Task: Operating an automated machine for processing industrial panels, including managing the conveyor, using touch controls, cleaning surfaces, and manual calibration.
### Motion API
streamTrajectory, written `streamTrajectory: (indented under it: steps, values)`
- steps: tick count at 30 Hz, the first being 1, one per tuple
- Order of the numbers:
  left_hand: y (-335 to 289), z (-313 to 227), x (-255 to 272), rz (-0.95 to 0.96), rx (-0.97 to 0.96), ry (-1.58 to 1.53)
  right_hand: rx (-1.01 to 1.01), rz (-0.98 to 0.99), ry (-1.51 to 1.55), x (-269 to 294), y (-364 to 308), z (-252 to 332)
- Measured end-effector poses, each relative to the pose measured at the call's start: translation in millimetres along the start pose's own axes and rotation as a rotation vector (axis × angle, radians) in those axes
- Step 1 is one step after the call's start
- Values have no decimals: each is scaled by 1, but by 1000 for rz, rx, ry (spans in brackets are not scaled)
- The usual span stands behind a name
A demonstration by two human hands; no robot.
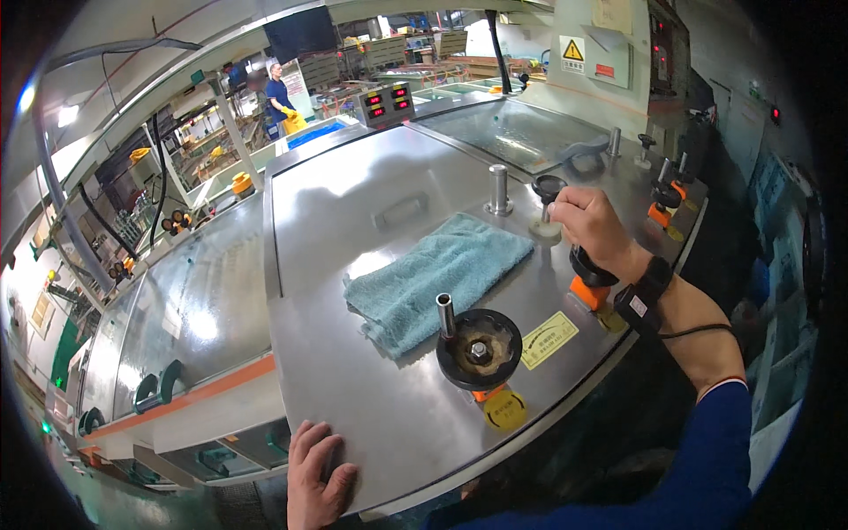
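My right hand is closed at a small valve with a black round knob, fingers around its upper part, on the steel top of a large machine. My left hand rests on the machine's near left edge, fingers loosely bent and apart, holding nothing. A folded teal cloth lies flat between the hands. Nearer to me sits a black handwheel with an upright metal handle. Behind the cloth a short steel post stands close to the knob.
A hinged-looking steel lid with a recessed handle covers the middle. More black valve knobs with orange collars line the right edge. A control box with red displays stands at the back. Far off, a person wears yellow gloves.
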State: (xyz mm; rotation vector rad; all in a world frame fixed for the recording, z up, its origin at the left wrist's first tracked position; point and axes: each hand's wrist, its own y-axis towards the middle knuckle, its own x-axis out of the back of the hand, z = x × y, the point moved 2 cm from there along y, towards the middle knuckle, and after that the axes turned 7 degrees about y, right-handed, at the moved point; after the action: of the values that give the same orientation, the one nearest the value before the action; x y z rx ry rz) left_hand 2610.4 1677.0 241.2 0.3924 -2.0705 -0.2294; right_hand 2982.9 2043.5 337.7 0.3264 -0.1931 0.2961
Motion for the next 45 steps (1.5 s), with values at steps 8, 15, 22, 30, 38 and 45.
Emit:
streamTrajectory:
  steps: [8,15,22,30,38,45]
  values:
    - [0,-2,3,8,-6,1,889,447,-259,-111,-61,90]
    - [-4,7,-3,0,-30,1,861,401,-528,-112,-55,50]
    - [-1,2,2,9,-32,-6,846,543,-534,-148,-88,78]
    - [-6,2,2,-22,-24,9,668,426,-716,-100,-111,71]
    - [-2,1,-2,65,156,-77,681,340,-793,-126,-61,60]
    - [0,0,1,0,-23,-1,560,336,-728,-94,-91,71]
